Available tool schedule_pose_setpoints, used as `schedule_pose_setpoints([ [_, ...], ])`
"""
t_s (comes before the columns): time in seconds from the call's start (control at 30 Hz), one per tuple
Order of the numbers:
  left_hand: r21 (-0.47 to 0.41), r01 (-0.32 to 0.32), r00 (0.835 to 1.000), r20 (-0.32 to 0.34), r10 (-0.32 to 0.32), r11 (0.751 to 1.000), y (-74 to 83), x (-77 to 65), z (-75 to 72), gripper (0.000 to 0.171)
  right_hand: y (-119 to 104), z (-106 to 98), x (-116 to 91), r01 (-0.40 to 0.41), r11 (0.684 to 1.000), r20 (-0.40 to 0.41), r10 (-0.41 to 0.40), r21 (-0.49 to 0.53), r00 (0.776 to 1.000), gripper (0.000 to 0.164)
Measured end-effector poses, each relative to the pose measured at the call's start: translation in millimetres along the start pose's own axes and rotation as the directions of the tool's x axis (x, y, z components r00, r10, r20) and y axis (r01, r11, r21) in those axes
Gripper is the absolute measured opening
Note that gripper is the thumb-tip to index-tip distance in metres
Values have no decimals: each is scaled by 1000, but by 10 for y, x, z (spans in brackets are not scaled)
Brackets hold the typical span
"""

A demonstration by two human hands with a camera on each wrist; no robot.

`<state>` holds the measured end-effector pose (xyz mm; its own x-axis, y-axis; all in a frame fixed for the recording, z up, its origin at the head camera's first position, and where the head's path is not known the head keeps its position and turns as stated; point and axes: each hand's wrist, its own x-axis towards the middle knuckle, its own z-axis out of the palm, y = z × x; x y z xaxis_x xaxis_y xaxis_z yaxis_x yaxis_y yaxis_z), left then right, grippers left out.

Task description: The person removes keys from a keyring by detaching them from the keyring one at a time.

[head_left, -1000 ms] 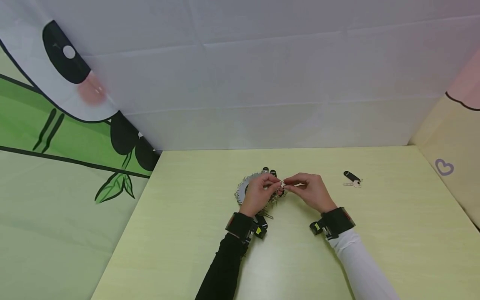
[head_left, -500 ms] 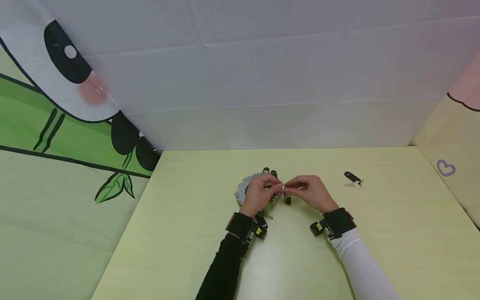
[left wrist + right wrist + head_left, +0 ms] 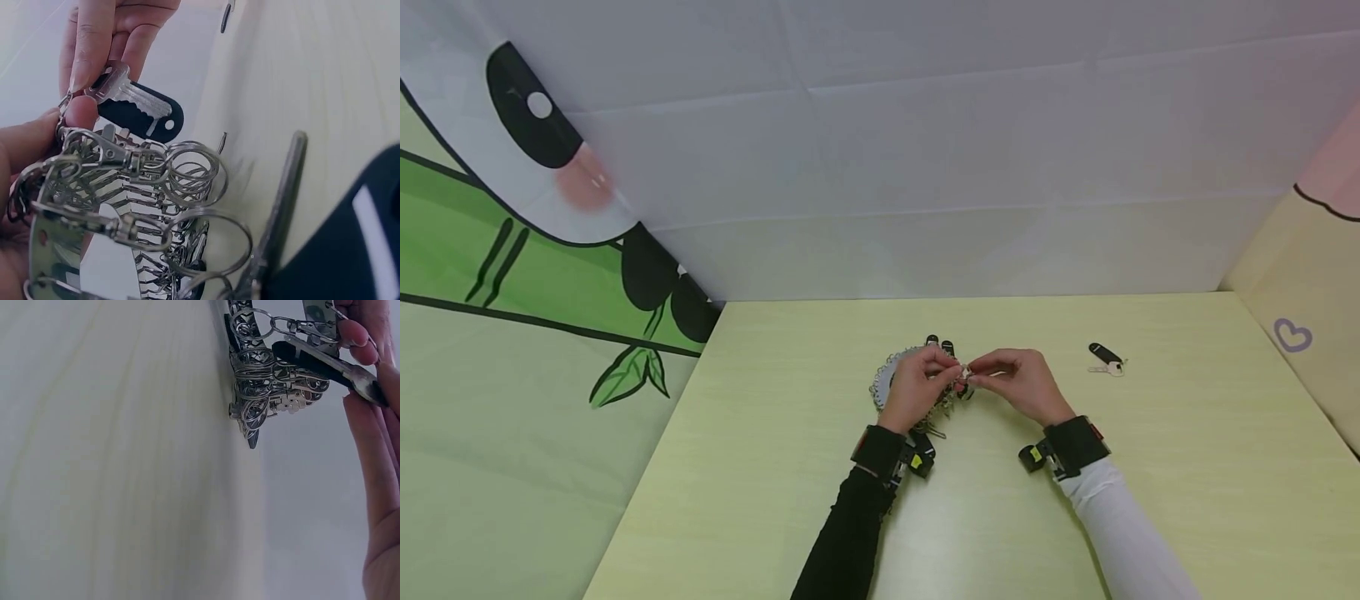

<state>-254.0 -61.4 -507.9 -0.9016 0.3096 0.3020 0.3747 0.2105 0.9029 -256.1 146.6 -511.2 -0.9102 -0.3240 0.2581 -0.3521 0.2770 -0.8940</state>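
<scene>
Beyond my hands lies a round grey disc with metal clasps and split rings round its rim, partly covered by my left hand. In the left wrist view, my left thumb and finger pinch small metal hardware beside the swivel clasps; fingers hide exactly which piece. Opposite, my right hand pinches a silver key by its head, fingertips nearly meeting the left ones. A black tag hangs with that key. The right wrist view shows key and tag beside the right fingers.
Another key with a black tag lies to the right on the pale table. Black tags stick out beyond the disc. Printed cloth rises behind the table and at both sides.
Both hands stay nearly in place, fingers working close together. The black tag hanging below them swung out to the lower right half a second ago and is now tucked back nearer the disc.
</scene>
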Motion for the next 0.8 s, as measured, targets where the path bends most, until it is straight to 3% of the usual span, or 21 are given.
schedule_pose_setpoints([
  [0.23, 50, -57, 998, 6, 57, 997, 250, -67, -45, 7, 17, 40, -26, -79, 995, 51, 76, 58, 996, 29],
  [0.37, 75, -46, 999, 18, 45, 996, 162, -76, -45, 6, 48, 87, -38, -113, 994, 78, 112, 11, 991, 28],
  [0.57, 65, -7, 999, 33, 5, 998, -43, -57, -43, 8, 40, 95, -56, -88, 996, 71, 88, -8, 994, 25],
  [0.8, 66, 6, 1000, 22, -7, 998, 36, -73, -42, 6, 34, 89, -74, -60, 998, 15, 60, 3, 998, 29],
])
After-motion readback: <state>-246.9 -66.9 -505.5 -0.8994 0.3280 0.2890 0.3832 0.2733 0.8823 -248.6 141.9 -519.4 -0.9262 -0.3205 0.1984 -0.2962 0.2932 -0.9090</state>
